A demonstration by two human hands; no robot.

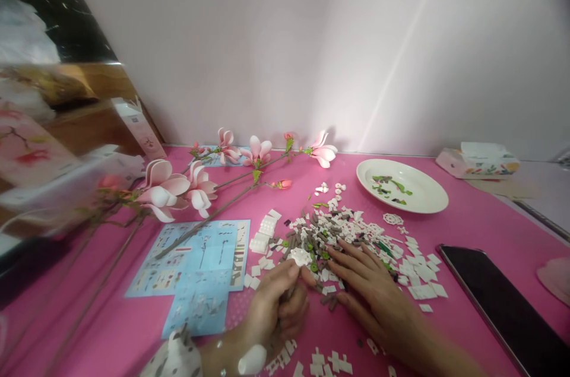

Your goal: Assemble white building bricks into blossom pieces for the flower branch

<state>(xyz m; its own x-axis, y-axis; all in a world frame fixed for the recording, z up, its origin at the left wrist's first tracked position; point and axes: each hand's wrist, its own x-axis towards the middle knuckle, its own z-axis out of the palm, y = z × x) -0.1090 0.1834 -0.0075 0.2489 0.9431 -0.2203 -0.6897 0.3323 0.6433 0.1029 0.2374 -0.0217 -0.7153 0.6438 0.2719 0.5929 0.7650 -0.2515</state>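
Observation:
Pinched between the thumb and forefinger of my left hand [278, 300] is a white round building-block piece [300, 256], its other fingers curled in. My right hand [374, 288] lies palm down with fingers spread, the fingertips touching a pile of small building-block pieces [342, 225]. White, brown-grey and green pieces are mixed in that pile. Flat white pieces [423, 276] spread out to the right of it. White studded plates [263, 233] lie at its left side. Below my hands, more white pieces [333, 362] show at the bottom edge.
Blue instruction sheets [200, 264] lie on the pink table [249, 193]. Pink magnolia branches [209, 219] stretch across the left side. A white plate [427, 202] holds green and dark pieces. A phone [503, 306] and a tissue box [478, 161] are on the right.

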